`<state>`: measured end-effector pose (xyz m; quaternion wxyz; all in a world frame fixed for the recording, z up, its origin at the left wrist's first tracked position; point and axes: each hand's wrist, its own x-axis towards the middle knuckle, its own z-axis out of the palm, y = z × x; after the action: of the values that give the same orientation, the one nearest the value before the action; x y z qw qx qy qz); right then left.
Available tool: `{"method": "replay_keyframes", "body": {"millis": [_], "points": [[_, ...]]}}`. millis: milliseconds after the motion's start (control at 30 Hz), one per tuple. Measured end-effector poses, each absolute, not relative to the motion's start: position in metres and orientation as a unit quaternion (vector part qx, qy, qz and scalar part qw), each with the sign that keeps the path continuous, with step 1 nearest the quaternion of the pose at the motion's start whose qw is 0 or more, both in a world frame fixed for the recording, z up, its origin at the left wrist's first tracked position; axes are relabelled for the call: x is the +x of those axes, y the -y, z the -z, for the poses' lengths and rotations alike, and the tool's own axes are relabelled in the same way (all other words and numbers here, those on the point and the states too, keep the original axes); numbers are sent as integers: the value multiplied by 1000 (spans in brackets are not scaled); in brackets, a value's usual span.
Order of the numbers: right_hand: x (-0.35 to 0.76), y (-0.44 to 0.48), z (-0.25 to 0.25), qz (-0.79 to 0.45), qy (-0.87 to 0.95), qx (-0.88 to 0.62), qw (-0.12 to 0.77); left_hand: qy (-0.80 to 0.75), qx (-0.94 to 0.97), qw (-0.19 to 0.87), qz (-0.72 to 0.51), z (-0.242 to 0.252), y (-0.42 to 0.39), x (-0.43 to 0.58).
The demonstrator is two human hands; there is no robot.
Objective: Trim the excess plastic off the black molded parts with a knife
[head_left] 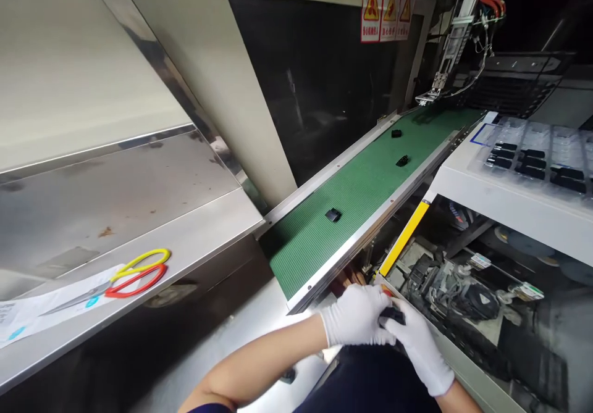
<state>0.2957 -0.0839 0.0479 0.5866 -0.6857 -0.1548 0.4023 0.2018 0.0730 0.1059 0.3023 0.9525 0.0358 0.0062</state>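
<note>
In white gloves, my left hand [356, 315] and my right hand [417, 342] meet in front of my body, near the end of the conveyor. A small black plastic part [393, 315] is between them, with the fingers of both hands closed around it. Much of the part is hidden by the gloves. Three similar black pieces lie spaced out on the green conveyor belt [296, 265]: a near one [333, 215], one farther up [403, 160] and a far one [396, 133].
To the right, a clear blister tray [537, 135] holding several black parts sits on a white table [523, 200]. Scissors [136, 274] with yellow and red handles lie over paper on the left metal ledge [208, 228]. A machine arm [451, 49] hangs above the conveyor's far end.
</note>
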Motion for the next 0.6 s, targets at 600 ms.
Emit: {"method": "replay_keyframes", "body": {"millis": [600], "points": [[290,183,-74,-655,20,-330,679,-482,498,700,-172,-49,-279,288]]}}
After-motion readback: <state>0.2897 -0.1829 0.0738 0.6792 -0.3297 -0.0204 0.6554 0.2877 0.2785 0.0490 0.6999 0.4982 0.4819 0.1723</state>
